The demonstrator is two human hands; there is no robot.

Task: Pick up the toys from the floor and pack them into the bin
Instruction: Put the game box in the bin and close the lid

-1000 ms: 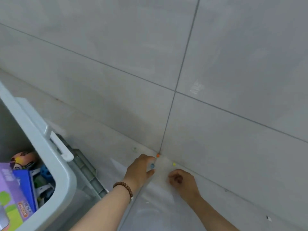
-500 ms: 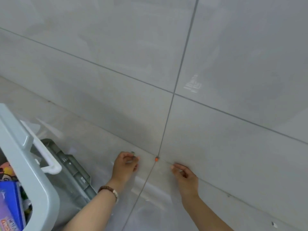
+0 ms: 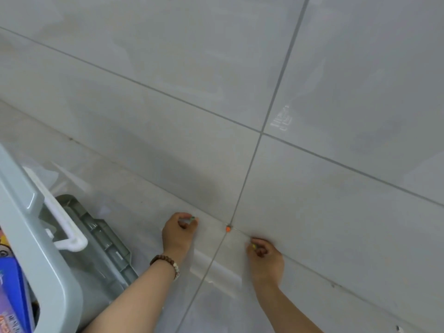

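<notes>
Two tiny beads are pinched by fingers: the green bead (image 3: 192, 218) in the left hand (image 3: 179, 233), the yellow bead (image 3: 253, 246) in the right hand (image 3: 265, 257). Some toys (image 3: 12, 296) are already packed in the bin (image 3: 36, 248); the orange bead (image 3: 228, 228) is left on the floor (image 3: 144, 212).

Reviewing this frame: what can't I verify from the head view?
- Head view: the green piece at the left hand fingertips is too small; pinched or only touched, unclear.
- The yellow piece at the right hand is blurred and partly covered by that hand.
- The bin contents are cut off by the left edge and hidden behind its rim.
- The orange bead is too small to identify.
</notes>
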